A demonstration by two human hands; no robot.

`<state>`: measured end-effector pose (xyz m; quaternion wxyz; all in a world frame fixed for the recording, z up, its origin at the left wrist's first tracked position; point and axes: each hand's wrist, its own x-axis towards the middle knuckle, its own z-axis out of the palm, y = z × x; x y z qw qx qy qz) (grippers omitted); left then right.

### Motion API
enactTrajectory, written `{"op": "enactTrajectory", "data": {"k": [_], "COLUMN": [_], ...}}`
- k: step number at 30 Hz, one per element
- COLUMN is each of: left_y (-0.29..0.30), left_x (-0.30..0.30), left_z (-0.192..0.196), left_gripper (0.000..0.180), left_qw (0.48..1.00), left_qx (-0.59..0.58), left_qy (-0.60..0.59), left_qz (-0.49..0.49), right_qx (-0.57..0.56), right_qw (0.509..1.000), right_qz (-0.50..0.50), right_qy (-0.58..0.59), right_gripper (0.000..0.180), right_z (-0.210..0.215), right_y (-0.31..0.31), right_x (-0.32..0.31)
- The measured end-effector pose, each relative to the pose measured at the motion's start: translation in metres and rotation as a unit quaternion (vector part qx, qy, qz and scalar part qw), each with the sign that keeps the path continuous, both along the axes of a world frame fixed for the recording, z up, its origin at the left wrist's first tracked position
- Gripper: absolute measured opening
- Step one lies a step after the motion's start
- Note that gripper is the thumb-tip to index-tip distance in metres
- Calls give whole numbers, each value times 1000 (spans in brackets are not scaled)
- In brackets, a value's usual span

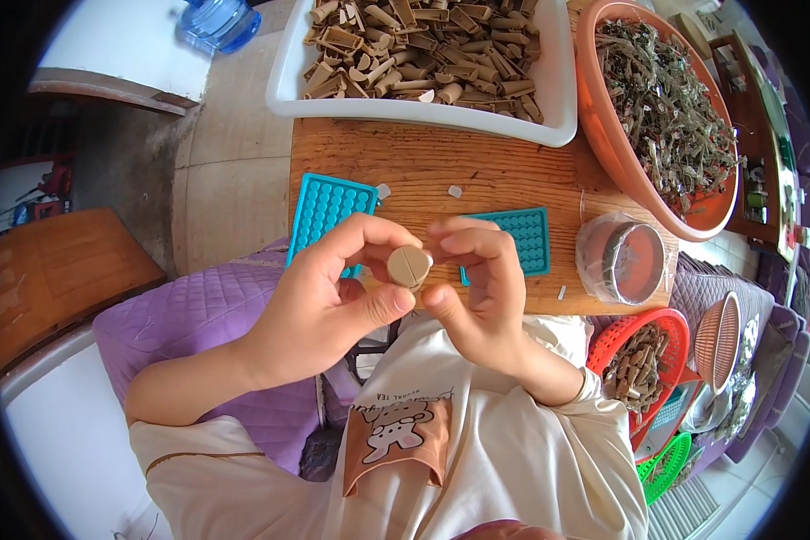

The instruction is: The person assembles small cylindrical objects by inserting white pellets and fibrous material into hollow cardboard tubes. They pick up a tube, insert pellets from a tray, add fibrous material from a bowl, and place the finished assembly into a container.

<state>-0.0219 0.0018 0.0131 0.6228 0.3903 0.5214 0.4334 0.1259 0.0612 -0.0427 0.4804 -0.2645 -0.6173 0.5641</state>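
Note:
A small tan plastic cylinder (409,266) is held up over my lap, its round end facing me. A straight seam splits that end into two half-round parts. My left hand (319,301) pinches it between thumb and fingers. Just to its right, my right hand (486,297) is curved with thumb and fingers apart; its forefinger is blurred. I cannot tell whether that hand touches the cylinder. Behind my hands lie a blue tray of round cups (333,207) and a second blue tray (526,236), each partly covered by a hand.
A white bin (283,103) of loose tan half-shells stands at the table's far side. Right of it is an orange basin (603,148) of tangled dark pieces. A plastic-lined round tub (594,261) sits near the right edge, above a red basket (603,346) of tan parts.

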Motion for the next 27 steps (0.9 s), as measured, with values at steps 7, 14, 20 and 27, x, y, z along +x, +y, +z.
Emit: {"op": "enactTrajectory", "data": {"k": [7,14,20,27], "left_y": [-5,0,-5,-7], "left_x": [9,-1,6,3], "left_z": [6,11,-1,-5], "left_gripper": [26,30,34,34], "left_qw": [956,735,733,709], "left_qx": [169,362,362,212], "left_qy": [238,560,559,626], "left_qz": [4,-123,-141,-244], "right_qx": [211,249,222,59], "right_qw": [967,941,925,869], "right_qz": [74,139,163,-279], "right_qy": [-123,-181,-260,-404], "right_gripper": [34,32,40,37], "right_z": [-5,-7,1,-2], "right_y": [4,0,2,40], "right_x": [11,22,53,241]}}
